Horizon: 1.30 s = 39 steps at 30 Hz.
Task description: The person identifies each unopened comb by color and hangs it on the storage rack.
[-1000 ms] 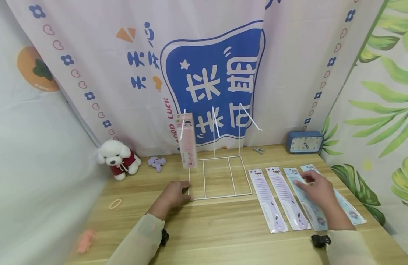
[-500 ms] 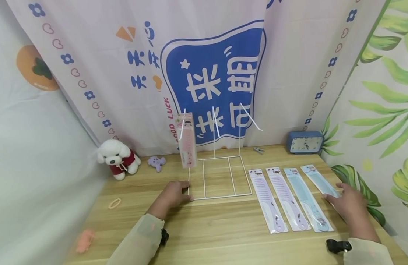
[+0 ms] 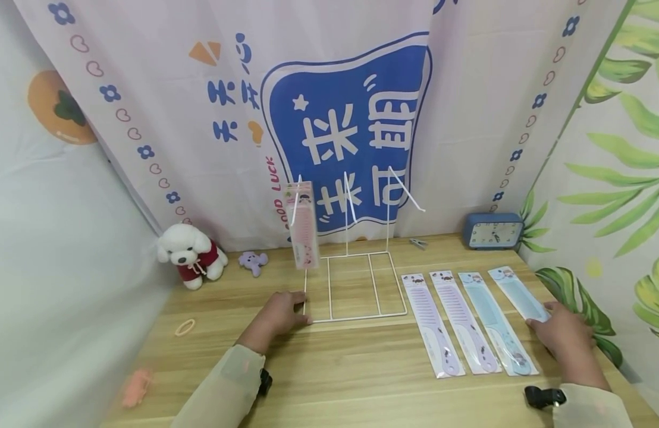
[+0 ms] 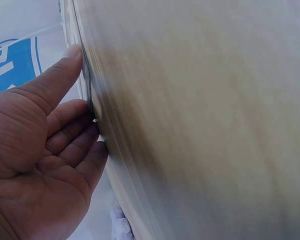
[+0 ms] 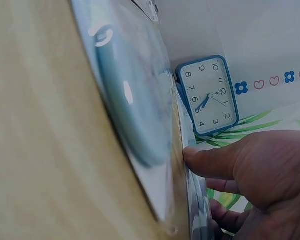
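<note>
My left hand [image 3: 280, 312] holds the front left corner of a white wire rack [image 3: 356, 318]; in the left wrist view, its thumb and fingers [image 4: 92, 167] lie along the wire. Pink packaged combs [image 3: 306, 235] hang from the rack's left hook; the other two hooks carry nothing. My right hand [image 3: 567, 333] grips the rightmost packaged blue comb [image 3: 522, 298] across its lower part, thumb on the near edge, hiding the handle end. To its left lie another packaged blue comb [image 3: 495, 318] and two packaged purple combs [image 3: 433, 324], side by side on the table.
A blue alarm clock [image 3: 492, 230] stands at the back right, with a small clip [image 3: 417, 242] left of it. On the left are a white plush dog [image 3: 187, 255], a small purple toy [image 3: 253, 263], a hair tie [image 3: 185, 328] and a coral hair claw [image 3: 138, 387].
My right hand has moved right from over the blue combs to the rightmost one and taken hold of it. The left hand stays at the rack's corner.
</note>
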Each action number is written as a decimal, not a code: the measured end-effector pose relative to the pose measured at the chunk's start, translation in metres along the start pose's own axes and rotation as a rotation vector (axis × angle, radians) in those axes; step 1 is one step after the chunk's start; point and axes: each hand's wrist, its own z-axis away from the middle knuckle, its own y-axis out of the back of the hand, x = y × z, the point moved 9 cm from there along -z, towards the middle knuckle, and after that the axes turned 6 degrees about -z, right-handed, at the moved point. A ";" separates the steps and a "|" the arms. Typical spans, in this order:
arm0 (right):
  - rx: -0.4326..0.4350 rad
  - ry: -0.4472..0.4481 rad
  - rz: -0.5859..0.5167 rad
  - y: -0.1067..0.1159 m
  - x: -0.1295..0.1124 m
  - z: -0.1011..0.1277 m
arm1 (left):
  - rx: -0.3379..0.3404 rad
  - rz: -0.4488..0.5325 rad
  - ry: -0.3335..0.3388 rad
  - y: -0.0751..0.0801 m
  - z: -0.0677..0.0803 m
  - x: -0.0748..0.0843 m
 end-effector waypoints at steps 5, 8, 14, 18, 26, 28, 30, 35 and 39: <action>0.079 0.115 -0.048 0.008 -0.012 0.004 | -0.004 -0.006 0.003 0.001 0.001 0.000; 0.126 0.195 -0.091 0.014 -0.022 0.007 | -0.006 -0.008 -0.001 0.000 0.001 0.000; 0.206 0.334 -0.152 0.028 -0.051 0.022 | -0.012 0.001 0.000 0.000 0.002 0.002; 0.254 0.458 -0.228 0.037 -0.082 0.036 | -0.009 0.006 -0.001 0.000 0.002 0.003; -0.009 0.642 -0.638 0.020 -0.139 0.066 | -0.010 0.012 0.003 0.000 0.000 0.001; -0.073 0.691 -0.701 0.015 -0.153 0.075 | -0.007 0.008 -0.002 0.001 0.001 0.002; -0.129 0.725 -0.745 0.007 -0.166 0.082 | -0.005 0.009 0.000 0.001 0.001 0.002; -0.237 0.761 -0.762 -0.015 -0.195 0.096 | -0.006 0.005 0.004 0.002 0.002 0.003; -0.311 0.785 -0.771 -0.034 -0.220 0.105 | -0.012 0.007 0.011 0.002 0.002 0.002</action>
